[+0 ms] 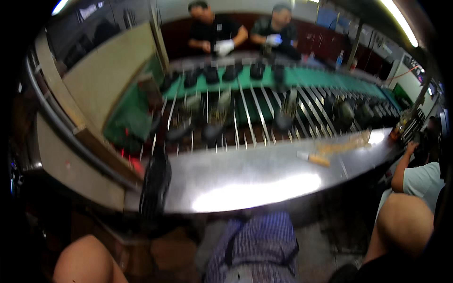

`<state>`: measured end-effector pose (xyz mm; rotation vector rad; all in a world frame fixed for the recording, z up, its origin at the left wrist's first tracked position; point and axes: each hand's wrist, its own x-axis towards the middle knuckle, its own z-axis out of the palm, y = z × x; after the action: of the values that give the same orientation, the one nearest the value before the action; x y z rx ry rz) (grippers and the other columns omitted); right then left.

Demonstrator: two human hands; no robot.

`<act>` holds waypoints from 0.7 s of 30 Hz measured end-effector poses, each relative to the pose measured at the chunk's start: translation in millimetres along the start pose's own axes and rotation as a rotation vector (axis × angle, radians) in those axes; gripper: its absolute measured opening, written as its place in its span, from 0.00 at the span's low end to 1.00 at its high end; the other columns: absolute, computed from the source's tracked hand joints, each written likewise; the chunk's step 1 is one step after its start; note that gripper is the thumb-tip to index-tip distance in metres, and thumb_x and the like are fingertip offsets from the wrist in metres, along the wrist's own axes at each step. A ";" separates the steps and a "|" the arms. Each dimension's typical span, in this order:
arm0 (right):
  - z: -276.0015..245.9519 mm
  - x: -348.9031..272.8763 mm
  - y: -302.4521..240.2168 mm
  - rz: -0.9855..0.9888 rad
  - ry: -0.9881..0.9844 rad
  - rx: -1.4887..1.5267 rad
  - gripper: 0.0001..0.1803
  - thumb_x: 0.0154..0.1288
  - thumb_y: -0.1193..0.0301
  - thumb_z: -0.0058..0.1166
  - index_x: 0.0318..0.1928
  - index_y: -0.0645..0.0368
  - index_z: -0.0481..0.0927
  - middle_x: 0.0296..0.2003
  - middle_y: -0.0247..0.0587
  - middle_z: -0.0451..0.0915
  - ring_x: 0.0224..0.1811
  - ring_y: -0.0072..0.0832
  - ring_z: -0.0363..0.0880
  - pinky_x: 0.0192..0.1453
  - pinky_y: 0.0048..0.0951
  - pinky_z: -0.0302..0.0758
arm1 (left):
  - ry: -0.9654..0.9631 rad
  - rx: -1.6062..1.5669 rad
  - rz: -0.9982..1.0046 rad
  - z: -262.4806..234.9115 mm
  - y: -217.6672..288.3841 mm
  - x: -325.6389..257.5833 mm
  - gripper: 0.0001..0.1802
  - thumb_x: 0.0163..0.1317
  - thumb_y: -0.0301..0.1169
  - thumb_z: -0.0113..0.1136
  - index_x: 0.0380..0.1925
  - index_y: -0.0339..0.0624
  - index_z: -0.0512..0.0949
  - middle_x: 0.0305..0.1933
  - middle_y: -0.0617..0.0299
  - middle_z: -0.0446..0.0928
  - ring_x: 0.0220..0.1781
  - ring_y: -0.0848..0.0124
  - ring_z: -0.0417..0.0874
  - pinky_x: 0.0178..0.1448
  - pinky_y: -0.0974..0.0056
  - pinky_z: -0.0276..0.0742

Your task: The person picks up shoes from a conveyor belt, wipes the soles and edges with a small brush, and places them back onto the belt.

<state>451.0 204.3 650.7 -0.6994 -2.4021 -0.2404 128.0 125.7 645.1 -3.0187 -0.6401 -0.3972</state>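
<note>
Neither of my hands shows in the head view. Bare skin of a bent limb (87,262) appears at the lower left, and another bent limb (403,224) at the lower right; whether these are my arms is hard to tell. Closest to me, a black shoe sole (155,181) rests at the left end of the metal bench (226,174), its near end reaching over the front edge. Farther right on the bench lies a knife-like tool (318,160) with a yellowish handle. A blue checked cloth (257,240) hangs below the bench edge in front of me.
Beyond the bench run slanting metal bars (255,118) with several dark shoes on lasts, such as a shoe (283,118). A green belt (302,75) behind carries more dark pieces. Two gloved people (217,33) work opposite; another person (422,179) is at right. A wooden-edged panel (113,66) stands left.
</note>
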 end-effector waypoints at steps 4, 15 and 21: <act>23.7 -10.2 10.6 0.016 0.034 0.061 0.16 0.78 0.71 0.60 0.60 0.65 0.85 0.55 0.48 0.88 0.56 0.36 0.88 0.63 0.37 0.83 | -0.060 -0.002 -0.148 12.4 9.4 -26.2 0.36 0.77 0.50 0.64 0.73 0.33 0.74 0.69 0.47 0.82 0.73 0.59 0.81 0.78 0.48 0.75; -1.0 30.0 42.4 0.035 0.073 -0.057 0.18 0.77 0.70 0.60 0.62 0.64 0.84 0.58 0.48 0.87 0.58 0.38 0.87 0.65 0.38 0.83 | -0.024 -0.086 -0.146 5.3 -45.2 -8.8 0.33 0.79 0.49 0.62 0.74 0.37 0.74 0.73 0.52 0.80 0.75 0.63 0.79 0.80 0.48 0.71; -24.7 40.7 39.4 -0.018 0.155 -0.141 0.19 0.77 0.70 0.61 0.63 0.64 0.84 0.59 0.49 0.86 0.59 0.38 0.87 0.66 0.38 0.83 | 0.068 -0.068 -0.143 -4.3 -44.0 -7.8 0.32 0.80 0.48 0.61 0.74 0.40 0.74 0.75 0.55 0.79 0.76 0.66 0.78 0.81 0.47 0.69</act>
<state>457.6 246.7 695.1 -0.6955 -2.2600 -0.4590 102.4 162.5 646.2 -3.0171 -0.8566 -0.5352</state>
